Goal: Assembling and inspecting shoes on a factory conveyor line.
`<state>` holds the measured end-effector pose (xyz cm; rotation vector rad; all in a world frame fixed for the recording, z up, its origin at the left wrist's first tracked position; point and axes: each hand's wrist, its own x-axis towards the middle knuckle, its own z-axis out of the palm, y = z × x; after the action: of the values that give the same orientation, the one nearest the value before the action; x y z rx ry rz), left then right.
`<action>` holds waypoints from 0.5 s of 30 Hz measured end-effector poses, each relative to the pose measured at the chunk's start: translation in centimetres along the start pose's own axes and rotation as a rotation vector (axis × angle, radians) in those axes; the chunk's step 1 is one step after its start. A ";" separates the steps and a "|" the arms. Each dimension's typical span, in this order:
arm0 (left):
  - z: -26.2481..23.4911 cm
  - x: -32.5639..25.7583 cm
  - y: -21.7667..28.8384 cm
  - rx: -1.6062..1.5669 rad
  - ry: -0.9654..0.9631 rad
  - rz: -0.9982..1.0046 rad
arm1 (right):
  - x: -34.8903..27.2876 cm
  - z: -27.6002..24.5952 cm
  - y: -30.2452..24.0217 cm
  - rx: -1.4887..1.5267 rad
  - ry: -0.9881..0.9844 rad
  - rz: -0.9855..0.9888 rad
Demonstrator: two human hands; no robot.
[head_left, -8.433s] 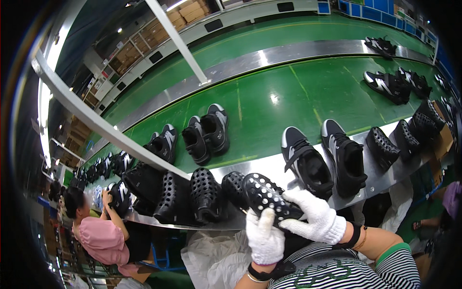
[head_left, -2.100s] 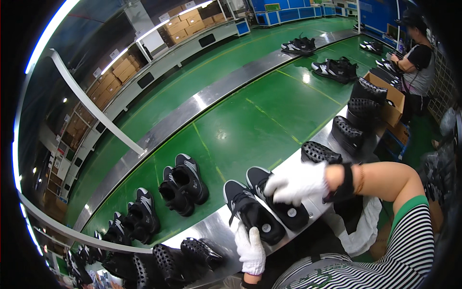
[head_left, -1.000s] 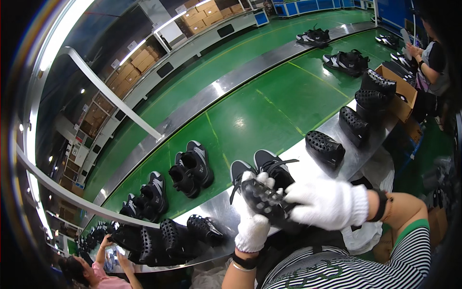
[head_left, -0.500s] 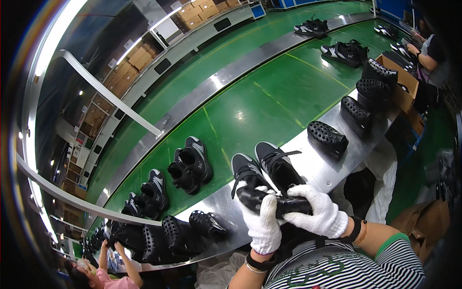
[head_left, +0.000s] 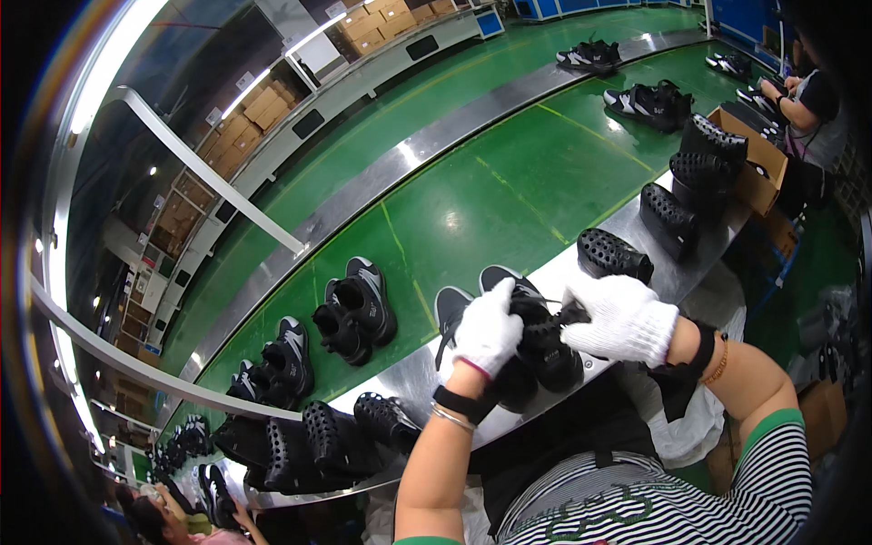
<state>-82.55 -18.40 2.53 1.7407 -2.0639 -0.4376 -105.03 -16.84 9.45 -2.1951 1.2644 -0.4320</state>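
A pair of black and grey sneakers stands in front of me on the metal ledge, toes pointing away: the left sneaker [head_left: 450,307] and the right sneaker [head_left: 550,360]. My left hand [head_left: 489,332], in a white knit glove, lies between them with its fingers closed against the right sneaker's upper. My right hand [head_left: 619,320], gloved too, pinches a dark piece at that sneaker's opening; whether it is strap, lace or tongue I cannot tell. Both hands hide much of the uppers. Just beyond my right hand sits a black perforated shoe-shaped form [head_left: 614,254].
More perforated forms [head_left: 385,421] line the ledge [head_left: 436,372] on both sides. Sneaker pairs [head_left: 356,309] rest on the green belt [head_left: 445,218]. A cardboard box [head_left: 761,174] stands at right. Co-workers [head_left: 805,113] are at the far right and lower left.
My hands have moved up and away from the near, heel end of the sneakers to the uppers. The right hand has shifted right. A co-worker at lower left now handles a sneaker.
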 end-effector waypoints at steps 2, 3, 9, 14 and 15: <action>-0.7 0.9 -2.1 -0.295 -0.086 0.015 | 1.1 0.2 -0.8 -0.068 -0.075 0.012; -1.5 1.4 -1.7 -0.332 -0.174 -0.001 | 1.5 0.9 0.0 -0.059 -0.022 -0.053; -2.4 1.7 -1.3 -0.439 -0.208 -0.103 | 1.5 4.5 0.5 -0.216 0.275 -0.215; -2.4 2.4 -1.3 -0.619 -0.257 -0.130 | 2.6 6.4 0.9 -0.327 0.355 -0.283; -2.3 2.1 -1.6 -0.688 -0.249 -0.122 | 3.0 6.1 0.8 -0.311 0.311 -0.248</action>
<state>-80.35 -20.66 3.93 1.4298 -1.6565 -1.2816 -100.80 -17.83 4.13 -2.6424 1.2891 -0.7414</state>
